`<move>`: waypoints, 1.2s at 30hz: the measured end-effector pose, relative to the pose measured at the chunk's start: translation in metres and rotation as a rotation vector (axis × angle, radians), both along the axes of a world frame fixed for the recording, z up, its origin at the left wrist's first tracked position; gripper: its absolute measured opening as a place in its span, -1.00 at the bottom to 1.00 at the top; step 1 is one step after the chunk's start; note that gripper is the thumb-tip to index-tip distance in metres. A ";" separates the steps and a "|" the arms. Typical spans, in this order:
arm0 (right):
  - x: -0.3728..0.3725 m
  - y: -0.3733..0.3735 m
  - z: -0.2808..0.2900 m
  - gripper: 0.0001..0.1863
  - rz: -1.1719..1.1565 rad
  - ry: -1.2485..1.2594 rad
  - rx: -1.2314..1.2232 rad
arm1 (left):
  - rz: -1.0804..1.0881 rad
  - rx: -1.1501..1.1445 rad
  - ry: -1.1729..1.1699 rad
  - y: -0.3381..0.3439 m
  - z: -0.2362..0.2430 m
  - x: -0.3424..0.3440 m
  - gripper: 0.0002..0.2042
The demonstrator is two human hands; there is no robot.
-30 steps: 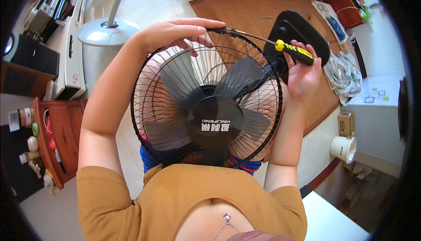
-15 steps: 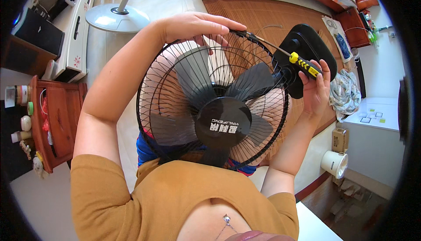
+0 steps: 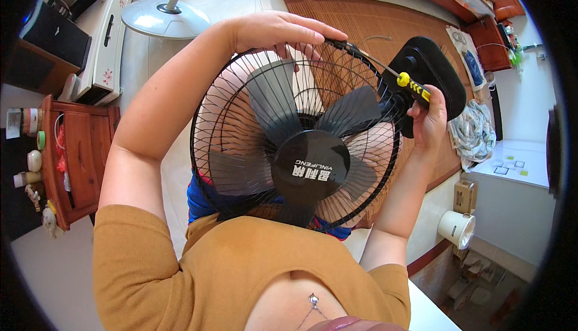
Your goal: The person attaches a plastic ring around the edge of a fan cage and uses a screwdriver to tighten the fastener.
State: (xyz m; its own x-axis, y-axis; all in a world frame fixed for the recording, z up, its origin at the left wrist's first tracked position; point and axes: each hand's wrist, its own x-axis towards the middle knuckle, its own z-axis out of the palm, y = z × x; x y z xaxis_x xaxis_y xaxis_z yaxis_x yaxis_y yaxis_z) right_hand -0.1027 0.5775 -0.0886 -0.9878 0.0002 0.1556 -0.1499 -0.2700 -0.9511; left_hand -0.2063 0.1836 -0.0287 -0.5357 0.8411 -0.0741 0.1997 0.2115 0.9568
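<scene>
A black electric fan (image 3: 310, 165) rests on my lap, its wire guard facing up and its blades showing through. My left hand (image 3: 280, 33) reaches over the far rim of the guard, fingers hooked round it. In my right hand (image 3: 430, 120) is a screwdriver (image 3: 414, 87) with a yellow and black handle, the fingers closed on the handle's end. The shaft slants to a black clip (image 3: 340, 45) on the rim, beside my left fingertips; whether the tip sits in a screw cannot be made out. The fan's black base (image 3: 442, 69) sticks out at the far right.
A brown woven mat (image 3: 337, 15) covers the floor ahead. A white round stand base (image 3: 165, 19) stands at the far left, near a white cabinet (image 3: 108, 42). Left of me is a reddish wooden cabinet (image 3: 87, 156). A white bin (image 3: 456, 228) and a crumpled cloth (image 3: 472, 132) lie to the right.
My right fingers, spread out before, have curled round the end of the screwdriver handle. The left hand keeps its place on the rim. The whole view has shifted slightly.
</scene>
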 end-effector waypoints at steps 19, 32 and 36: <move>0.022 -0.048 0.032 -0.67 -0.115 -0.033 0.082 | 0.035 -0.006 0.010 -0.005 0.003 0.006 -0.46; 0.019 -0.038 0.049 -0.69 -0.103 -0.085 0.107 | 0.054 0.059 -0.058 -0.005 -0.003 0.001 -0.45; 0.016 -0.036 0.043 -0.72 -0.345 0.082 0.509 | 0.033 0.013 -0.174 -0.005 -0.005 -0.003 -0.45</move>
State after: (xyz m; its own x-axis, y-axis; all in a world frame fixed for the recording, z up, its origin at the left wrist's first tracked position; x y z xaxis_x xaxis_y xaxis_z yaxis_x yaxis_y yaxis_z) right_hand -0.0870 0.5414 -0.0455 -0.9291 0.2230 0.2952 -0.2254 0.2913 -0.9297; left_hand -0.2092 0.1782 -0.0337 -0.5433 0.8245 -0.1578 0.0237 0.2030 0.9789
